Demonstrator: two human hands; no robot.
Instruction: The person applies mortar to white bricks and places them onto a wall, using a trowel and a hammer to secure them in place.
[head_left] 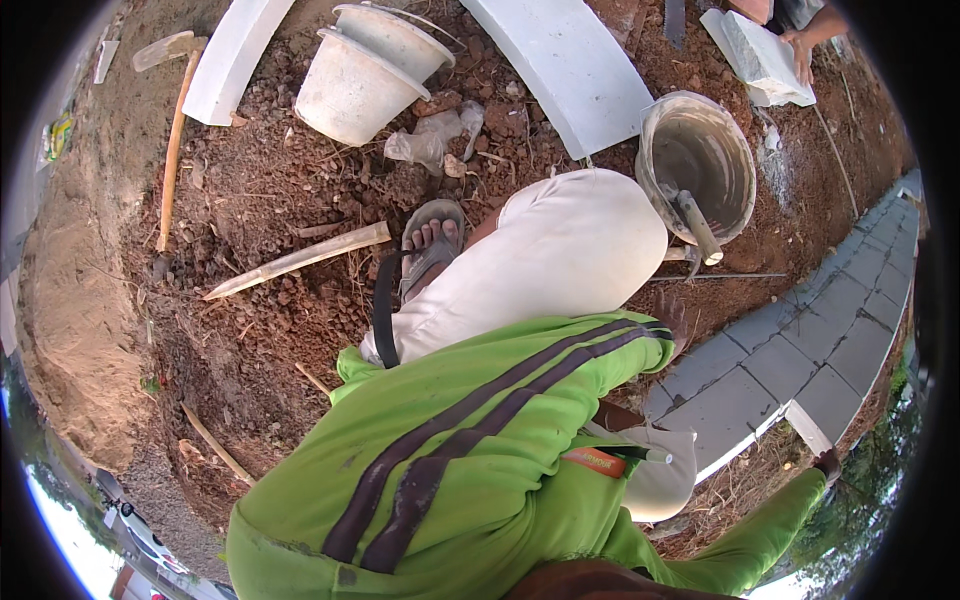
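Paving (790, 350) of grey slabs runs along right side, white kerb block (812, 425) at its near edge. Right hand (828, 462) sits just beside that block; finger state too small to tell. Left hand (673, 312) shows past green sleeve at paving's upper end, fingers mostly hidden. Above it, grey bucket (722, 140) smeared inside with mortar, tool handle (697, 226) leaning out. Two nested white buckets (350, 85) lie tilted on red soil, insides not visible.
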